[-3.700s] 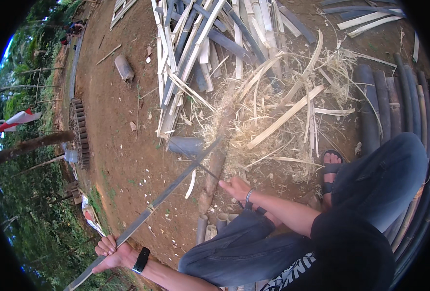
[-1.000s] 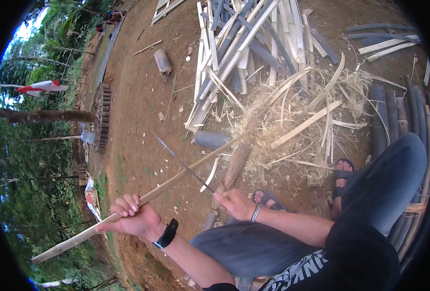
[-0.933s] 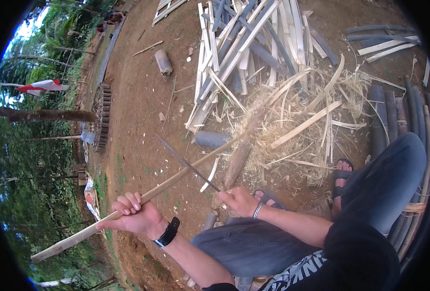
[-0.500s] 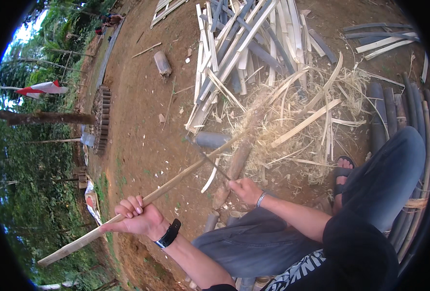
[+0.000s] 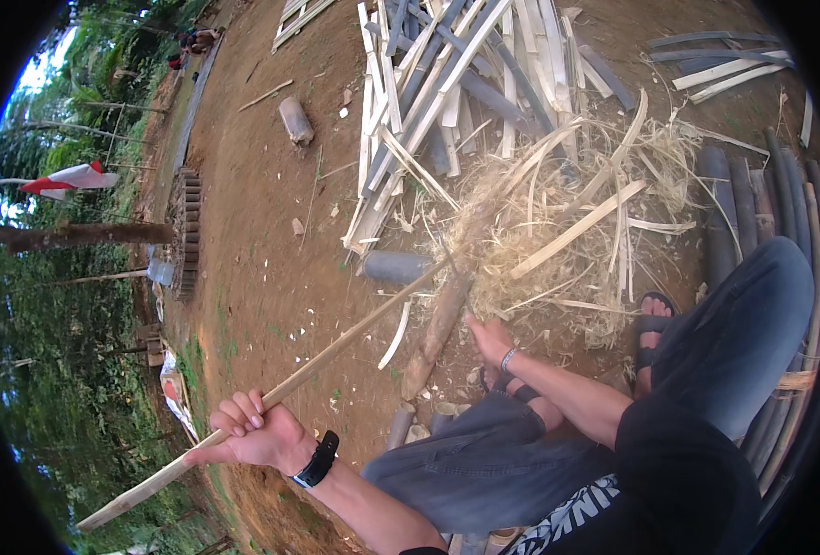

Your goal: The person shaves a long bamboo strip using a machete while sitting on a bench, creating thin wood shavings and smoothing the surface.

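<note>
My left hand (image 5: 257, 432) is closed around a long pale bamboo strip (image 5: 336, 350), with the thumb stretched along it. The strip slants from the lower left up to a round wooden log (image 5: 440, 326), where its far end meets the blade. My right hand (image 5: 491, 341) grips a knife (image 5: 448, 254) with a thin dark blade, partly blurred, close to the strip's far end. The handle is hidden in my fist. Curly bamboo shavings (image 5: 558, 250) heap up around the log's far end.
A pile of split bamboo strips (image 5: 456, 74) lies ahead, with more strips (image 5: 729, 69) at the far right. Dark bamboo poles (image 5: 720, 208) lie beside my right knee. A short bamboo piece (image 5: 396, 267) rests left of the log, and a bamboo section (image 5: 296, 122) farther off.
My right hand has moved right and slightly forward with the knife, its blade now nearer the strip's far end. My left hand and the strip have shifted slightly left and down.
</note>
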### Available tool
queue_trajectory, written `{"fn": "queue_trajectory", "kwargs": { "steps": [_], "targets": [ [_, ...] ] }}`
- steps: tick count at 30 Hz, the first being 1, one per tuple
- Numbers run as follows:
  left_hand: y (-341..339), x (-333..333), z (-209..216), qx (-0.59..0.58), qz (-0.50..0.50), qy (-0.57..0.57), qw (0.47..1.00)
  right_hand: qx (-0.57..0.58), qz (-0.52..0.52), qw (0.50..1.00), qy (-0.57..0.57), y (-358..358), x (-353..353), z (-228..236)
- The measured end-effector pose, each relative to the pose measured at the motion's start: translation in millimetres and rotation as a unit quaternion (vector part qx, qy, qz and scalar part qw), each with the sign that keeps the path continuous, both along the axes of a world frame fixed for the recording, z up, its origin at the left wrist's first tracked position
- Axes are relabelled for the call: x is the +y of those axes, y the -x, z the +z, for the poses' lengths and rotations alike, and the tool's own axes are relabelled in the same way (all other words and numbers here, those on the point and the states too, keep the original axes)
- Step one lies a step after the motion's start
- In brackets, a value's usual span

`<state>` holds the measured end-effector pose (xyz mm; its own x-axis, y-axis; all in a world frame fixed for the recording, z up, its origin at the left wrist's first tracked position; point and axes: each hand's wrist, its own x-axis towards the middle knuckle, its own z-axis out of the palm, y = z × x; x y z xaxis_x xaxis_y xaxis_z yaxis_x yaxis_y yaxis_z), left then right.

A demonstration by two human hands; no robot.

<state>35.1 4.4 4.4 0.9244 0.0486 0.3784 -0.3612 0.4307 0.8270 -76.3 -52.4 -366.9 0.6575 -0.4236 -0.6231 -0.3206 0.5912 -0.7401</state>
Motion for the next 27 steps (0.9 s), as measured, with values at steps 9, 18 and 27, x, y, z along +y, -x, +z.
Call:
{"fn": "queue_trajectory", "kwargs": {
  "steps": [9, 18, 27],
  "targets": [
    [1, -3, 0, 0.015, 0.038, -0.017, 0.999, 0.026, 0.039, 0.998, 0.040, -3, -13, 8],
    [-5, -2, -3, 0.002, 0.018, -0.021, 1.000, -0.022, 0.080, 0.988, 0.132, -4, -14, 7],
    [-8, -6, -3, 0.002, 0.014, -0.028, 1.000, -0.067, 0.087, 0.984, 0.140, -6, -18, 33]
  ]
}}
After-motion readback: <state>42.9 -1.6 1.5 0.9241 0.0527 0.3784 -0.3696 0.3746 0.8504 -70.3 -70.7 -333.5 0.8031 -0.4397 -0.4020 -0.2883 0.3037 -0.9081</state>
